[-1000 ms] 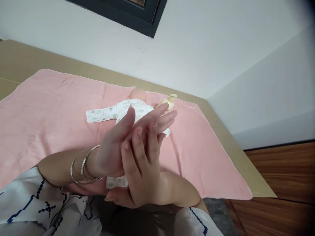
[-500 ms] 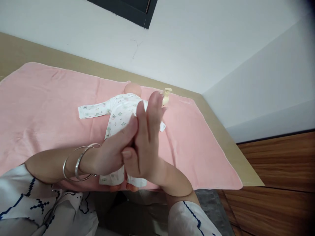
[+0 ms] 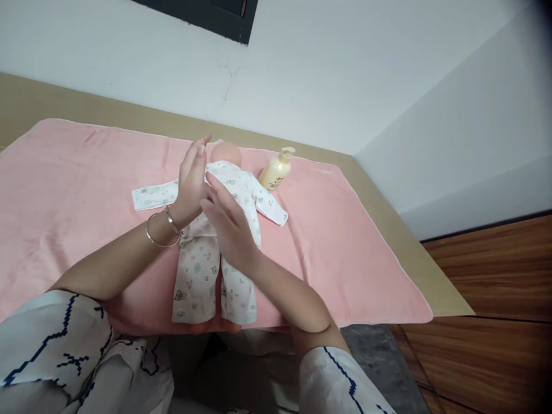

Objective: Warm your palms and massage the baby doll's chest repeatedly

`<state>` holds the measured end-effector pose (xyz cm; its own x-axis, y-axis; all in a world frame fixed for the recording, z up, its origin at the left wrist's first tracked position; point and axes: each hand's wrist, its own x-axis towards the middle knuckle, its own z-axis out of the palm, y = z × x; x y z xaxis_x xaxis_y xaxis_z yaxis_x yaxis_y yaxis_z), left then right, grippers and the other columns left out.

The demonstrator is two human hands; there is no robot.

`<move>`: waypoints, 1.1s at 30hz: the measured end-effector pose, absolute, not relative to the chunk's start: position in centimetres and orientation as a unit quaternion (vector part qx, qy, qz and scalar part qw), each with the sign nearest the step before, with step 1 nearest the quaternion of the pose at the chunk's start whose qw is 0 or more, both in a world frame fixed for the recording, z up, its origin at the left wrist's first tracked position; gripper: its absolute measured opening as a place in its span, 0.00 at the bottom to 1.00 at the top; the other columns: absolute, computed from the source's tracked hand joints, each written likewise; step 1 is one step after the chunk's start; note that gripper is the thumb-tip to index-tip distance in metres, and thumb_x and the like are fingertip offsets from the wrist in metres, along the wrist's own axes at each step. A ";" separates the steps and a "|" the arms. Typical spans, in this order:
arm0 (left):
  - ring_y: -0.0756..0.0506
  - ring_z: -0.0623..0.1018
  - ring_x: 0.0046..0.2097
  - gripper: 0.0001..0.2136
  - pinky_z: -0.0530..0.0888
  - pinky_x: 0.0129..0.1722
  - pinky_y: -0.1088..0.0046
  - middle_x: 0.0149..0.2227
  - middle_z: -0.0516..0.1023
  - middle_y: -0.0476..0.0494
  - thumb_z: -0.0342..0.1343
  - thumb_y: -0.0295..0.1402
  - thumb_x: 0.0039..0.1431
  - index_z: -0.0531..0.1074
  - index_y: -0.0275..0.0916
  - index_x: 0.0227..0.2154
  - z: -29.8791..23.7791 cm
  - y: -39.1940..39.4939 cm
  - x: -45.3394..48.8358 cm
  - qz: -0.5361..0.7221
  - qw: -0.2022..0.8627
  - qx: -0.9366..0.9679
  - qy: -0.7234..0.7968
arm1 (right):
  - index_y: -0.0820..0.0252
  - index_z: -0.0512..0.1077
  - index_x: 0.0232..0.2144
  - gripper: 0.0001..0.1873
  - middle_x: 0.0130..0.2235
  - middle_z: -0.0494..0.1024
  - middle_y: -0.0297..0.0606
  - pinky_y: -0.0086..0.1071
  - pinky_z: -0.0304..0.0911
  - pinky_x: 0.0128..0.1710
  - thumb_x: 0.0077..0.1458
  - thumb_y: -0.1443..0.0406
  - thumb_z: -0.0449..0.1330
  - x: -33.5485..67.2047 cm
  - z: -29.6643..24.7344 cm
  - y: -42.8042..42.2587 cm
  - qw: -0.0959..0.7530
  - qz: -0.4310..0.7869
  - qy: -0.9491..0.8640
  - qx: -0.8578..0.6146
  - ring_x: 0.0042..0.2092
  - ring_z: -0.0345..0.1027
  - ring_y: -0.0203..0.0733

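Note:
My left hand [image 3: 190, 185], with thin silver bangles [image 3: 173, 221] at the wrist, is raised with its fingers stretched upward. Against it lies my right hand [image 3: 230, 227], its fingers extended and touching the left palm area. Neither hand shows an object in it. Behind and below them a doll lies on its back in a white printed top [image 3: 245, 192] and matching trousers [image 3: 196, 282]. Its round head [image 3: 226, 154] shows at the collar, partly beside my left fingers. A pale yellow pump bottle [image 3: 276, 171] stands right of the doll's shoulder.
A pink blanket [image 3: 345, 259] covers most of the beige table [image 3: 388, 230] beneath the doll. A white wall [image 3: 310, 86] rises along the far edge, with a dark frame [image 3: 224, 20] on it. Wooden panelling [image 3: 495, 276] stands at the right.
Both hands have shifted up and left, sliding from a closer clasp so the palms now meet at an angle. The pump bottle and the doll's right-side sleeve are now uncovered.

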<state>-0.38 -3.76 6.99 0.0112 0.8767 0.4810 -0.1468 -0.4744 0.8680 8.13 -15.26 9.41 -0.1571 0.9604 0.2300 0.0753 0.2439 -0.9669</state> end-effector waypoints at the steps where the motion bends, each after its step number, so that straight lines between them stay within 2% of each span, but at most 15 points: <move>1: 0.42 0.65 0.69 0.25 0.60 0.71 0.62 0.62 0.72 0.49 0.42 0.58 0.68 0.71 0.48 0.53 6.0 -2.6 -0.2 0.627 0.385 0.596 0.322 | 0.58 0.48 0.71 0.37 0.71 0.58 0.42 0.43 0.57 0.70 0.66 0.52 0.52 8.5 9.2 -14.2 0.511 0.479 -0.580 -0.415 0.71 0.54 0.45; 3: 0.42 0.70 0.64 0.28 0.65 0.67 0.61 0.57 0.76 0.46 0.40 0.61 0.66 0.72 0.45 0.51 4.1 -0.7 0.0 0.613 0.352 0.614 0.350 | 0.59 0.47 0.71 0.38 0.70 0.60 0.45 0.43 0.59 0.69 0.64 0.54 0.53 9.1 8.4 -12.1 0.528 0.485 -0.546 -0.434 0.70 0.57 0.44; 6: 0.43 0.76 0.56 0.33 0.71 0.61 0.59 0.51 0.78 0.43 0.36 0.64 0.65 0.72 0.41 0.47 1.3 1.3 0.0 0.597 0.315 0.625 0.391 | 0.62 0.56 0.68 0.31 0.68 0.65 0.45 0.41 0.58 0.69 0.64 0.60 0.49 10.1 6.3 -8.9 0.519 0.350 -0.604 -0.493 0.68 0.60 0.42; 9: 0.42 0.77 0.53 0.37 0.72 0.60 0.55 0.49 0.79 0.38 0.32 0.63 0.66 0.74 0.37 0.46 -0.8 1.9 0.1 0.562 0.271 0.679 0.387 | 0.68 0.67 0.61 0.27 0.67 0.65 0.46 0.42 0.44 0.74 0.62 0.68 0.48 11.5 4.1 -6.2 0.396 0.153 -0.723 -0.545 0.71 0.52 0.44; 12: 0.41 0.76 0.56 0.34 0.70 0.63 0.53 0.52 0.79 0.36 0.32 0.59 0.69 0.73 0.37 0.49 -1.8 1.7 0.3 0.545 0.213 0.720 0.374 | 0.66 0.69 0.61 0.26 0.67 0.65 0.45 0.48 0.39 0.75 0.65 0.67 0.47 13.4 2.8 -4.3 0.270 0.071 -0.788 -0.548 0.72 0.49 0.47; 16: 0.41 0.76 0.58 0.29 0.70 0.63 0.55 0.54 0.78 0.35 0.34 0.53 0.71 0.73 0.38 0.50 -2.0 1.4 0.5 0.554 0.197 0.715 0.378 | 0.59 0.64 0.65 0.27 0.71 0.58 0.43 0.51 0.42 0.73 0.69 0.57 0.48 15.9 2.5 -3.1 0.239 0.071 -0.778 -0.577 0.74 0.43 0.50; 19: 0.42 0.75 0.58 0.27 0.70 0.63 0.58 0.54 0.78 0.36 0.35 0.50 0.72 0.73 0.38 0.50 -2.1 1.4 0.6 0.548 0.187 0.720 0.382 | 0.63 0.59 0.68 0.30 0.72 0.53 0.49 0.52 0.44 0.72 0.69 0.56 0.47 15.3 2.7 -3.8 0.228 0.058 -0.744 -0.626 0.74 0.41 0.54; 22: 0.42 0.75 0.58 0.25 0.67 0.66 0.56 0.54 0.79 0.37 0.34 0.48 0.73 0.74 0.38 0.49 -2.3 1.5 0.6 0.535 0.168 0.727 0.396 | 0.72 0.59 0.67 0.29 0.70 0.56 0.57 0.54 0.44 0.72 0.68 0.63 0.46 13.2 3.1 -5.2 0.196 0.009 -0.737 -0.647 0.73 0.45 0.58; 23: 0.41 0.75 0.59 0.25 0.65 0.67 0.54 0.54 0.79 0.37 0.34 0.47 0.73 0.74 0.38 0.48 -2.3 1.4 0.6 0.530 0.162 0.729 0.402 | 0.72 0.61 0.66 0.29 0.70 0.58 0.57 0.54 0.44 0.72 0.67 0.65 0.46 12.6 3.3 -5.5 0.186 0.001 -0.746 -0.639 0.73 0.46 0.58; 25: 0.41 0.75 0.59 0.24 0.62 0.68 0.53 0.55 0.78 0.36 0.35 0.44 0.73 0.74 0.38 0.48 -2.4 1.4 0.6 0.516 0.154 0.736 0.410 | 0.68 0.63 0.65 0.27 0.69 0.62 0.51 0.52 0.43 0.73 0.66 0.67 0.46 12.4 3.6 -5.5 0.178 0.011 -0.770 -0.612 0.73 0.47 0.55; 27: 0.40 0.73 0.61 0.22 0.61 0.69 0.53 0.56 0.77 0.35 0.36 0.42 0.73 0.73 0.37 0.49 -2.4 1.3 0.6 0.505 0.152 0.742 0.413 | 0.60 0.64 0.65 0.27 0.70 0.60 0.43 0.54 0.41 0.73 0.67 0.64 0.47 13.4 3.6 -4.8 0.185 0.046 -0.781 -0.595 0.73 0.45 0.53; 29: 0.41 0.73 0.62 0.21 0.61 0.69 0.54 0.57 0.77 0.35 0.37 0.40 0.72 0.73 0.36 0.50 -2.4 1.2 0.7 0.496 0.152 0.747 0.415 | 0.55 0.62 0.66 0.27 0.72 0.55 0.40 0.57 0.40 0.73 0.69 0.57 0.46 14.7 3.4 -4.0 0.206 0.077 -0.768 -0.602 0.74 0.41 0.54; 31: 0.41 0.72 0.62 0.19 0.61 0.69 0.55 0.57 0.77 0.36 0.39 0.38 0.71 0.73 0.36 0.50 -2.2 1.0 0.7 0.491 0.151 0.749 0.419 | 0.56 0.61 0.67 0.29 0.72 0.55 0.44 0.57 0.43 0.72 0.69 0.54 0.46 15.2 3.1 -3.7 0.228 0.081 -0.738 -0.630 0.74 0.42 0.55; 33: 0.41 0.73 0.61 0.18 0.62 0.69 0.55 0.56 0.77 0.36 0.40 0.35 0.69 0.73 0.36 0.49 -1.8 0.9 0.7 0.489 0.154 0.747 0.423 | 0.61 0.62 0.66 0.29 0.69 0.60 0.49 0.55 0.47 0.71 0.69 0.56 0.45 14.6 2.8 -4.2 0.245 0.050 -0.704 -0.665 0.73 0.48 0.55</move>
